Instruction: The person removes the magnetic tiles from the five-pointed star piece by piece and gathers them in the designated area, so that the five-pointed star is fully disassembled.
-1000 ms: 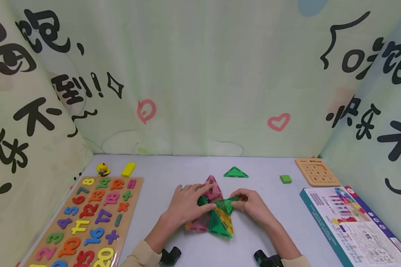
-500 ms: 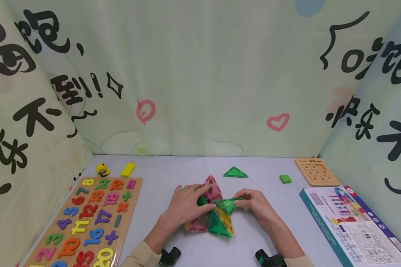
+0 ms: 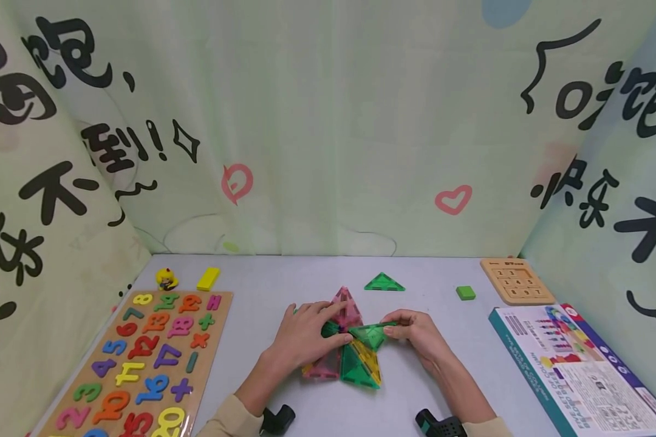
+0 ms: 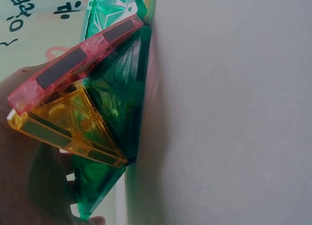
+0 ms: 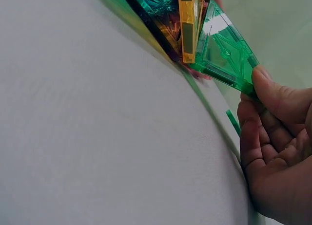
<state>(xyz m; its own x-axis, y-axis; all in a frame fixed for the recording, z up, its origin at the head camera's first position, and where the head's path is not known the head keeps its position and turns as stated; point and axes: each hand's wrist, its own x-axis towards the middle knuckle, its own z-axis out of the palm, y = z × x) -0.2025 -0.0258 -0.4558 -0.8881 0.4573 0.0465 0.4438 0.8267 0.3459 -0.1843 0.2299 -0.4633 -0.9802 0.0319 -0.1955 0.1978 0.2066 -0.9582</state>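
While the left hand presses the tile cluster (fingers flat), the right hand pinches a green triangle.

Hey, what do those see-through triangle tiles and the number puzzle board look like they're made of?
The translucent green triangle tile pinched by the right hand looks like glossy hard plastic: light passes through it, with moulded ribs and dark strips, perhaps magnets, in the edges. The tan number puzzle board looks like matt wood, though its coloured numbers could be painted wood or foam.
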